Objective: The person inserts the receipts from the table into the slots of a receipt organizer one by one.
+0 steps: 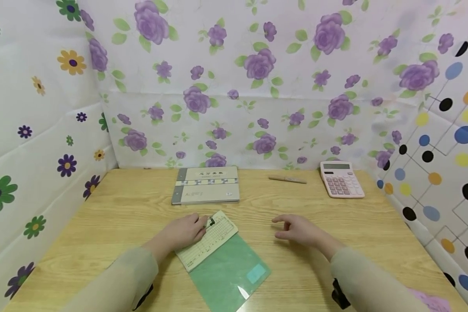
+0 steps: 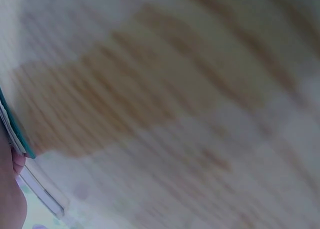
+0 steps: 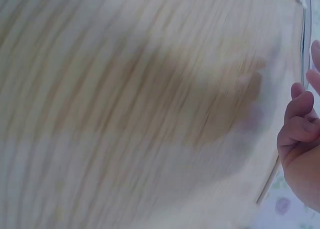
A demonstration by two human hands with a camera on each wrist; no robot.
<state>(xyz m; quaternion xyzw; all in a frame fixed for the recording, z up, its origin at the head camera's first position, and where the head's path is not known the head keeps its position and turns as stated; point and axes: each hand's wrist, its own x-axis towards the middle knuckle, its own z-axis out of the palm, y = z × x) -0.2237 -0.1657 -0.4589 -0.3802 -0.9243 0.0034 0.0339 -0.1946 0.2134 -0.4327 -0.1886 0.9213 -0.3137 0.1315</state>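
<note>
My left hand (image 1: 185, 232) lies over the left side of a pad of cream printed forms (image 1: 212, 242), gripping it by that edge. A small black clip (image 1: 211, 222) sits at the fingertips. Beneath the forms a translucent green file folder (image 1: 230, 271) extends toward me, with a pale blue label (image 1: 256, 273). In the left wrist view, a finger (image 2: 18, 161) shows at the end of the layered green and white edges. My right hand (image 1: 296, 229) hovers over the wood to the right of the folder, its fingers loosely bent and holding nothing.
Behind the forms lies a grey-beige account book (image 1: 206, 185). To its right are a brown pen (image 1: 287, 179) and a pink calculator (image 1: 341, 180). Patterned cloth walls (image 1: 234, 130) enclose the wooden table (image 1: 128, 203). Something pink (image 1: 430, 300) shows by the right sleeve.
</note>
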